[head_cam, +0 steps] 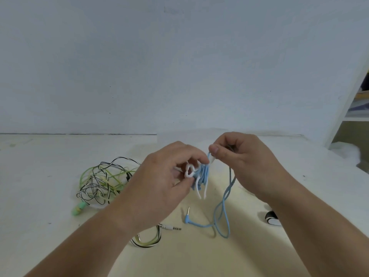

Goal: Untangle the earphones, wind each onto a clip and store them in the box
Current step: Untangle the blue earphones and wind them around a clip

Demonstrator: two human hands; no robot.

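My left hand (167, 176) holds a white clip (189, 171) with several turns of blue earphone cable (201, 174) wound on it, lifted above the table. My right hand (241, 156) pinches the same blue cable just right of the clip. The rest of the blue cable (221, 208) hangs down to the table and ends in an angled blue plug (187, 217). To the left lies a tangle of green and black-and-white earphone cables (99, 180) with a green earbud (78, 207). Their plug ends (171, 227) lie near my left forearm.
A black-and-white object (272, 217) lies on the table at the right, partly behind my right forearm. The pale table (50, 196) meets a white wall at the back. A white shelf unit (351, 108) stands at the far right.
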